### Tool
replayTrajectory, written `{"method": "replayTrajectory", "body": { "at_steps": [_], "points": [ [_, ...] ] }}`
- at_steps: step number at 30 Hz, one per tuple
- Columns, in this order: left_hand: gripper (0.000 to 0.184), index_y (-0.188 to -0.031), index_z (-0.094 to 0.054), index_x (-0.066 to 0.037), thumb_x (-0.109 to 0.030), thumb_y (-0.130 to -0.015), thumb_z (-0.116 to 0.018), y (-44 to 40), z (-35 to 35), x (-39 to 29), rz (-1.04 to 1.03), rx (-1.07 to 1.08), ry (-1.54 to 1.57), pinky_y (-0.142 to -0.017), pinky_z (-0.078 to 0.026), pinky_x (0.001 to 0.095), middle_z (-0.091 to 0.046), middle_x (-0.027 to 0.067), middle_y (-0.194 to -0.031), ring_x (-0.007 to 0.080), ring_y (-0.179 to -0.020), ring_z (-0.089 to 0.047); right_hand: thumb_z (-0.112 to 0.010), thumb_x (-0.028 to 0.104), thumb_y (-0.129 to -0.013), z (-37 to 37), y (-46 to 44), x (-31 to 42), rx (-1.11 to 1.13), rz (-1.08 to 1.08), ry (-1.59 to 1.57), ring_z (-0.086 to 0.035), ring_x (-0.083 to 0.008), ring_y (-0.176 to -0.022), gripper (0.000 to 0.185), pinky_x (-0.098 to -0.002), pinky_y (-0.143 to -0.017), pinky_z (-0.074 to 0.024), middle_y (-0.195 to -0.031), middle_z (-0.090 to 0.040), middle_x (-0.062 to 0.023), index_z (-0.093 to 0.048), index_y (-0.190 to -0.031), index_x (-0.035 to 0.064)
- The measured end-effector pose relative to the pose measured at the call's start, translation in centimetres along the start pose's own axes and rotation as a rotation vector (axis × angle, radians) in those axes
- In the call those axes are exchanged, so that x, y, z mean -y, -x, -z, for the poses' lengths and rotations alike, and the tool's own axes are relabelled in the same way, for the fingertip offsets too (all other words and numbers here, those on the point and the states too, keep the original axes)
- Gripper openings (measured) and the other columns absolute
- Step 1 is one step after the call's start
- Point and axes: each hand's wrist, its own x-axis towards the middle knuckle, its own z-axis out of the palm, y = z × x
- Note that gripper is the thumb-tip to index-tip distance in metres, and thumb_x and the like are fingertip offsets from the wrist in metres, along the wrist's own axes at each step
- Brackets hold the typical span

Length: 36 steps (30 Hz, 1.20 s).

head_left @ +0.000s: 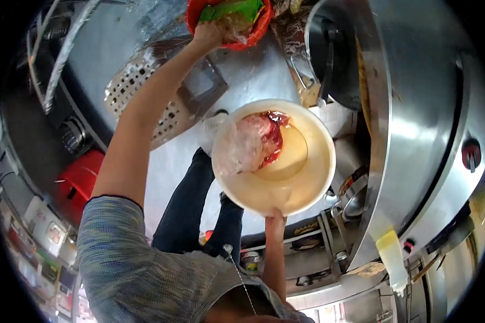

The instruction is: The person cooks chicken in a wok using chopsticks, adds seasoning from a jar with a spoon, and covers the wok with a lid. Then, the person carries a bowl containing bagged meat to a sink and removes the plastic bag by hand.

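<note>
My right hand (pixel 275 219) grips the near rim of a large cream-coloured bucket (pixel 312 183). Inside lies raw red meat (pixel 269 142), partly covered by a cloudy clear plastic bag (pixel 240 145), with some reddish liquid around it. At the top, my left hand (pixel 210 33) reaches into a red bin (pixel 248 43). Crumpled clear plastic (pixel 237 27) covers its fingers, so their grip is hidden. Beside that plastic in the bin is a bright green wrapper (pixel 234 9).
A perforated white crate (pixel 132 81) lies on the floor beneath my left arm. To the right stand a big metal pot (pixel 334 59) and a steel counter or appliance (pixel 409 118). A red container (pixel 83 180) is at the left, and a squeeze bottle (pixel 392 258) at lower right.
</note>
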Motion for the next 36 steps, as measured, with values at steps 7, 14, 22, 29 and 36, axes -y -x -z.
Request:
{"method": "replayTrajectory", "body": {
  "at_steps": [7, 14, 22, 29, 36],
  "points": [
    [0.067, -0.126, -0.035, -0.011, -0.037, -0.071, -0.062, 25.7, 11.2, -9.2, -0.162, -0.190, 0.414, -0.084, -0.039, 0.0447, -0.045, 0.0173, -0.115, 0.0319, -0.106, -0.045, -0.052, 0.000, -0.073, -1.4, 1.6, -0.7, 0.136, -0.003, -0.037, -0.046, -0.0226, -0.108, 0.057, -0.0377, -0.084, -0.0437, -0.119, -0.044, -0.0095, -0.031, -0.125, 0.0036],
    [0.038, -0.108, -0.050, -0.009, -0.022, -0.073, -0.055, 32.5, 4.4, -10.5, 0.139, -0.091, 0.129, -0.065, -0.045, 0.0428, -0.059, 0.0120, -0.088, 0.0291, -0.072, -0.058, -0.048, 0.002, -0.073, -2.4, 2.9, 0.0, 0.308, 0.105, 0.013, -0.057, -0.0229, -0.086, 0.037, -0.0335, -0.062, -0.0519, -0.098, -0.054, -0.0118, -0.043, -0.109, -0.0017],
    [0.021, -0.081, -0.059, -0.002, -0.019, -0.073, -0.050, 39.9, 20.5, -10.4, -0.068, -0.163, 0.573, -0.055, -0.043, 0.0405, -0.055, 0.0197, -0.067, 0.0333, -0.063, -0.056, -0.047, 0.008, -0.070, -1.7, 4.5, 1.4, 0.485, 0.094, 0.210, -0.060, -0.0264, -0.075, 0.038, -0.0346, -0.048, -0.0542, -0.092, -0.055, -0.0152, -0.044, -0.107, -0.0025],
    [0.019, -0.081, -0.059, 0.001, -0.015, -0.073, -0.052, 47.5, 31.5, -11.4, -0.141, -0.365, 0.873, -0.050, -0.041, 0.0301, -0.053, 0.0122, -0.058, 0.0155, -0.054, -0.052, -0.048, 0.009, -0.070, -2.1, 10.9, 3.0, 0.568, 0.177, 0.175, -0.061, -0.0265, -0.071, 0.040, -0.0350, -0.049, -0.0539, -0.093, -0.055, -0.0153, -0.044, -0.107, -0.0028],
    [0.024, -0.080, -0.059, 0.000, -0.022, -0.072, -0.053, 47.6, 34.0, -11.6, -0.173, -0.284, 0.720, -0.053, -0.042, 0.0308, -0.055, 0.0113, -0.059, 0.0170, -0.054, -0.053, -0.048, 0.009, -0.070, -1.3, 13.6, 4.4, 0.600, 0.193, 0.172, -0.061, -0.0251, -0.065, 0.040, -0.0325, -0.046, -0.0529, -0.086, -0.057, -0.0152, -0.043, -0.107, -0.0062]
  ]
}}
